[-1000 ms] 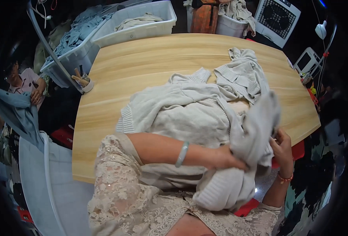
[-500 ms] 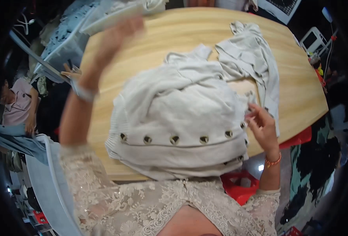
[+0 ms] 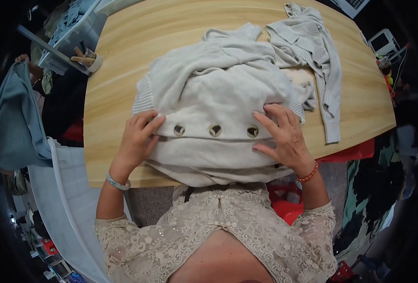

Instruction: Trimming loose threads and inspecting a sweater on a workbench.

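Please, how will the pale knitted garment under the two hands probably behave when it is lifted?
The garment is probably floppy, since it lies in soft folds. It may sag between the left hand and right hand, which are set apart on it.

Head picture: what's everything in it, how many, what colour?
Knitted pile: one, whitish, table front
Round fittings: three clear, dark, on pile
Other knitwear: count unclear, whitish, table's far right
Table: one, pale wood, middle
Tool cup: one, whitish, table's left
Bins: at least two, whitish, left
Raised cloth: one, blue, far left
Co-worker's hand: one, upper left
Plastic things: several, red, below table
Patterned cloth: count unclear, green, black, right
Lace top: one, beige, bottom
Bracelets: two, pale green, orange, wrists
Left hand: one, pile's left
Right hand: one, pile's right
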Available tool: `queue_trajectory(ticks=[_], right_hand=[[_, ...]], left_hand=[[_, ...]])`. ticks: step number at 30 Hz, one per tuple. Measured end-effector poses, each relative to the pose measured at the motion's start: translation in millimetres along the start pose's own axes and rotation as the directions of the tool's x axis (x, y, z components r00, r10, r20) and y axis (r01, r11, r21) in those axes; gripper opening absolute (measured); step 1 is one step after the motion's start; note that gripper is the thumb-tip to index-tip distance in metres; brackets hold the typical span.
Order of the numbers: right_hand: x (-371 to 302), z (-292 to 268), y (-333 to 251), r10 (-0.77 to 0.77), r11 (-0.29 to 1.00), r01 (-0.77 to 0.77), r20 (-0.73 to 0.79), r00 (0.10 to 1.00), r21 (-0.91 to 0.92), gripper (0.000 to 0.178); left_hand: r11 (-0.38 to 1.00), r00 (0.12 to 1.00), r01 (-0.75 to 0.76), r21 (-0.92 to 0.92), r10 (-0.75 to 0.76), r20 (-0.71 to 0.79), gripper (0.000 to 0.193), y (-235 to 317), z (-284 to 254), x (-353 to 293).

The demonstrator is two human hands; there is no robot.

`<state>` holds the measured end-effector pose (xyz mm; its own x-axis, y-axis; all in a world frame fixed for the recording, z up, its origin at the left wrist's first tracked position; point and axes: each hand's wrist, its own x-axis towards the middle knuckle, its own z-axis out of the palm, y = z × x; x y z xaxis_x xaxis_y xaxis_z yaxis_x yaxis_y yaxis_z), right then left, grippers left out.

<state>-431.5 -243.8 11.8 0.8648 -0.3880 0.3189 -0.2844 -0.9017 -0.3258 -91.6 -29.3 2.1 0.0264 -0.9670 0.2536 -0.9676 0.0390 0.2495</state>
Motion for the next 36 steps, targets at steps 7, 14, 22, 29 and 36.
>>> queue_trajectory(ticks=[7, 14, 22, 29, 36], right_hand=[[-28.7, 21.1, 7.7, 0.048, 0.991, -0.062, -0.119, 0.992, -0.116, 0.056], [-15.9, -15.3, 49.6, 0.142, 0.978, -0.162, -0.149, 0.979, -0.133, 0.035], [77.9, -98.4, 91.2, -0.173, 0.866, -0.191, -0.637, 0.751, -0.462, 0.023], [-7.6, -18.6, 99.9, 0.239, 0.957, -0.27, -0.237, 0.942, -0.104, 0.016], [-63.5, -4.9, 74.8, 0.303, 0.944, -0.275, -0.154, 0.94, 0.181, 0.038]], left_hand=[[0.95, 0.975, 0.113, -0.292, -0.162, -0.15, 0.045, -10.2, -10.2, 6.8], [0.839, 0.921, 0.114, -0.532, -0.29, -0.261, 0.031, -48.8, -19.1, 40.6], [0.964, 0.84, 0.061, -0.257, -0.189, -0.509, 0.029, -59.9, -42.3, 83.4], [0.974, 0.989, 0.065, -0.219, -0.092, -0.113, 0.034, -39.1, 9.2, 1.4], [0.879, 0.924, 0.361, -0.313, -0.383, -0.011, 0.043, -18.2, 8.1, -30.1]])
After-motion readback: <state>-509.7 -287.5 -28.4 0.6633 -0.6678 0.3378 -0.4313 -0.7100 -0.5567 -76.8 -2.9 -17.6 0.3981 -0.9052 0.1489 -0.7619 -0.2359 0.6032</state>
